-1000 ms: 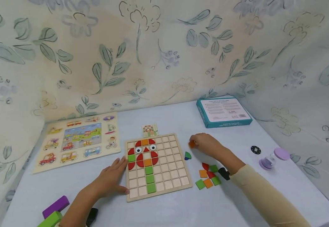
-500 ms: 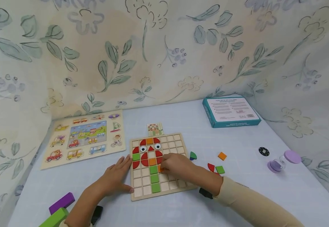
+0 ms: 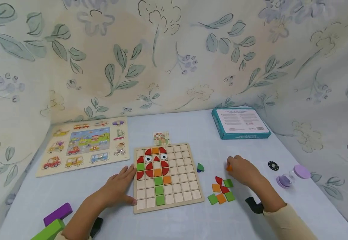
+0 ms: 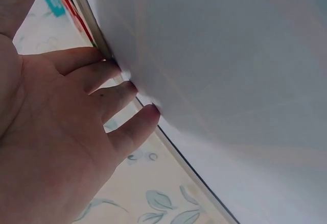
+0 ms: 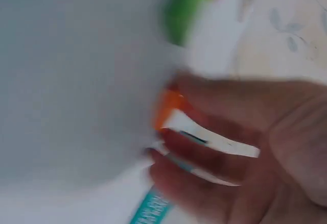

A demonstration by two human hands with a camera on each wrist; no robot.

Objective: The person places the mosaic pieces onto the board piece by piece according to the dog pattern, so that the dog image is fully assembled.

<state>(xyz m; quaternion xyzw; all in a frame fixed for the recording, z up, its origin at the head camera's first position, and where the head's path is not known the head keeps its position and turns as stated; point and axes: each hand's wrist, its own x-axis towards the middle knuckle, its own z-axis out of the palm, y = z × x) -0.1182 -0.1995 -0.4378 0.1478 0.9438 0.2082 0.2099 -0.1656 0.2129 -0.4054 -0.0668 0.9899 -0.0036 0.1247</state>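
My left hand lies with spread, straight fingers against the left edge of a wooden grid board. Red, green and orange tiles and two round eyes fill part of its cells; an orange square tile sits right of the green column. In the right wrist view, thumb and fingers of my right hand pinch an orange tile, somewhat blurred. The head view has this right hand right of the board, beyond a loose group of red, green and orange tiles. A small picture card lies behind the board.
A vehicle picture puzzle lies at the back left, a teal box at the back right. Purple and green blocks are front left. A black chip, a small hourglass-like item and a green quarter-round piece lie to the right.
My right hand placed an orange tile on the board beside the green column, then moved right to another orange tile and pinches it. The left hand stays at the board's edge.
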